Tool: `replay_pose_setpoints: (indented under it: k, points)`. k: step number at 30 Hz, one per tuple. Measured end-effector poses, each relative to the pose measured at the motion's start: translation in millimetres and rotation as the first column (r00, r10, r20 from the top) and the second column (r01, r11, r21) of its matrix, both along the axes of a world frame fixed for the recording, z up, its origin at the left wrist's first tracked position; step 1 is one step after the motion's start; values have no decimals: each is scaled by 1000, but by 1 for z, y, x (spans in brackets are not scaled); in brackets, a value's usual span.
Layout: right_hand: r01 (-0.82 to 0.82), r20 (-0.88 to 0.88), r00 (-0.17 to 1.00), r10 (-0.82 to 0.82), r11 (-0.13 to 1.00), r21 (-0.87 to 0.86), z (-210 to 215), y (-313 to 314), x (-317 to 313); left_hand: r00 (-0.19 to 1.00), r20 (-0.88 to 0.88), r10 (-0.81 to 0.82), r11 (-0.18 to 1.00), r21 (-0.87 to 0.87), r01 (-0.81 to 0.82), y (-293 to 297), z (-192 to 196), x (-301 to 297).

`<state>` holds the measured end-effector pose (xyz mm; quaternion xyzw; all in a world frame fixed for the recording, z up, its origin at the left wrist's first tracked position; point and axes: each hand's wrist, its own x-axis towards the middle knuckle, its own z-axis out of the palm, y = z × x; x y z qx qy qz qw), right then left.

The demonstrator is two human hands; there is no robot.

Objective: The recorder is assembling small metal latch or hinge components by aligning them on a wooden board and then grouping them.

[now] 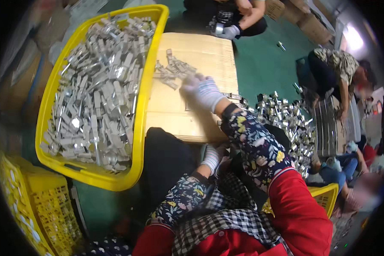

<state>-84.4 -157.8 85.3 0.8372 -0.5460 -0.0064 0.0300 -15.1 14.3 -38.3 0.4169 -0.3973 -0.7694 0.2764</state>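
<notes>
My right hand, in a white striped glove, is over a cardboard sheet. Its fingers look apart and somewhat blurred, and I see nothing held in them. Just beyond them lies a loose group of small grey metal parts in clear wrapping. Down by my lap is my left hand, also gloved. Its fingers are mostly out of sight, so I cannot see whether they hold anything. A few shiny metal fittings rest at the cardboard's right side, partly behind my right wrist.
A large yellow crate full of wrapped metal parts stands at left. Heaped shiny fittings cover floor at right. More yellow baskets stand lower left. A gloved co-worker's hand holds something at the far edge; other people work at right.
</notes>
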Motion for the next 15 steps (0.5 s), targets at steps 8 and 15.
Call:
replay_pose_setpoints:
  k: [8, 15]
  points:
    - [-136, 31, 990, 139, 988, -74, -8, 15, 2, 999, 15, 38, 924, -382, -30, -1, -25, 9]
    - [307, 770, 414, -485, 871, 384, -8, 15, -136, 989, 127, -74, 996, 63, 66, -6, 24, 13]
